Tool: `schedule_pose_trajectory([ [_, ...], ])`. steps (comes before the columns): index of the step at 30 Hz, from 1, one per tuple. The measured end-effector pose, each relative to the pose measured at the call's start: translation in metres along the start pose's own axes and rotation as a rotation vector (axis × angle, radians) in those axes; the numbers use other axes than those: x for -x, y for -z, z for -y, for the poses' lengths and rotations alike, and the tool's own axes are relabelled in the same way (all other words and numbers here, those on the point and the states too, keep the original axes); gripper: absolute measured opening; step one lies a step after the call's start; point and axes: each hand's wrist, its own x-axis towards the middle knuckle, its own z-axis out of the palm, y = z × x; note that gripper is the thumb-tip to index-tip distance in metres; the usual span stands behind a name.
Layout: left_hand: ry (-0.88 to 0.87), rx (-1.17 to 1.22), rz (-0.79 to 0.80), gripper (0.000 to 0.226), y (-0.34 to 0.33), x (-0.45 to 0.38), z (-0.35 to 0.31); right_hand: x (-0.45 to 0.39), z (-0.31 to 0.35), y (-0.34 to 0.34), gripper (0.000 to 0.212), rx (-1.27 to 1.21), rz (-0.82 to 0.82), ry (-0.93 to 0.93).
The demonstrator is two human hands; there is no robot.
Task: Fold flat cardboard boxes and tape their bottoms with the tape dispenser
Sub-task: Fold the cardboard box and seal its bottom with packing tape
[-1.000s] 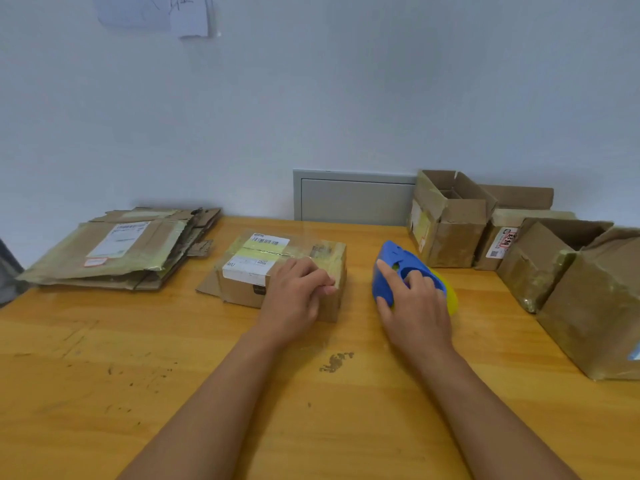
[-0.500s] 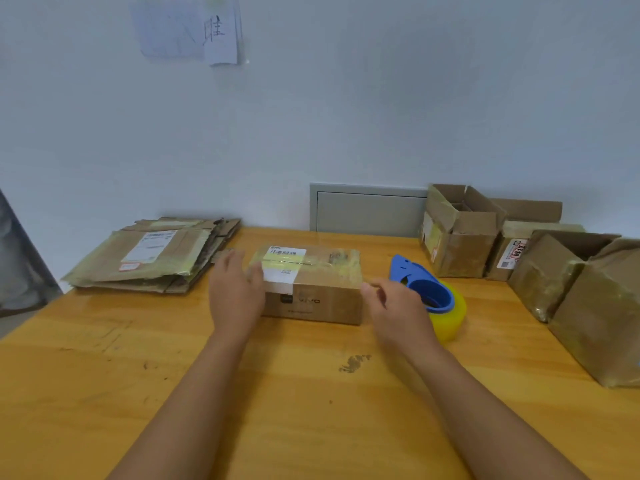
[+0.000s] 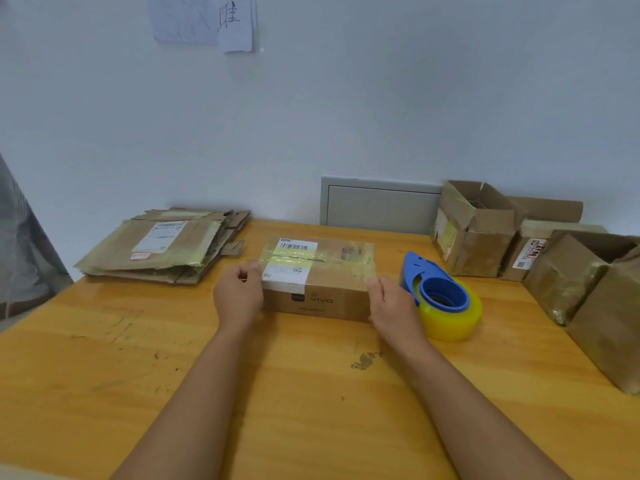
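A small cardboard box (image 3: 317, 278) is seen standing on the wooden worktop (image 3: 138, 358), taped bottom up, yellowish tape and a white shipping label running across its upper face. It is held between both hands. The left hand (image 3: 238, 295) is laid against the box's left end with the fingers curled over the upper left edge, so the grip there is closed on the box. The right hand (image 3: 393, 301) is pressed against the right end, thumb at the upper right corner; its fingers are hidden behind the hand (how far they wrap cannot be told), but the grip is plainly taken on the box.

Just to the right of the right hand, near but not clearly touching it, the tape dispenser (image 3: 438, 294) is set down on the worktop: blue body, yellow tape roll, held by neither hand.

Well to the left of the left hand and farther back, a stack of flat cardboard boxes (image 3: 162, 245) is lying. Far to the right of the right hand, a group of folded boxes (image 3: 481, 230) is lined along the wall and the worktop's right edge. A grey wall panel (image 3: 377, 206) is noted behind the held box, and paper sheets (image 3: 204, 19) are stuck high on the wall.
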Motion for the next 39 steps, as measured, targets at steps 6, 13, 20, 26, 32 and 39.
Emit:
schedule_pose_trajectory([
  [6,-0.109,0.087,0.042,0.018,0.005,0.009,-0.001,0.006,-0.013,-0.001,0.023,0.059,-0.083,0.149],
  [13,-0.239,0.077,0.064,0.014,0.005,0.012,0.001,0.008,-0.014,0.007,0.042,0.001,-0.120,0.152],
  [20,-0.299,-0.074,0.015,0.029,0.002,0.016,0.006,0.007,-0.020,0.010,0.041,0.120,-0.061,0.105],
  [26,-0.315,-0.121,0.013,0.019,-0.001,0.017,0.007,0.006,-0.015,0.010,0.032,0.141,-0.081,0.108],
  [32,-0.339,-0.120,0.019,0.018,0.001,0.015,0.008,0.011,-0.011,0.012,0.033,0.171,-0.132,0.185],
  [39,-0.329,0.013,0.033,0.052,0.001,0.033,-0.011,0.014,-0.014,0.013,0.033,0.023,-0.156,0.177],
])
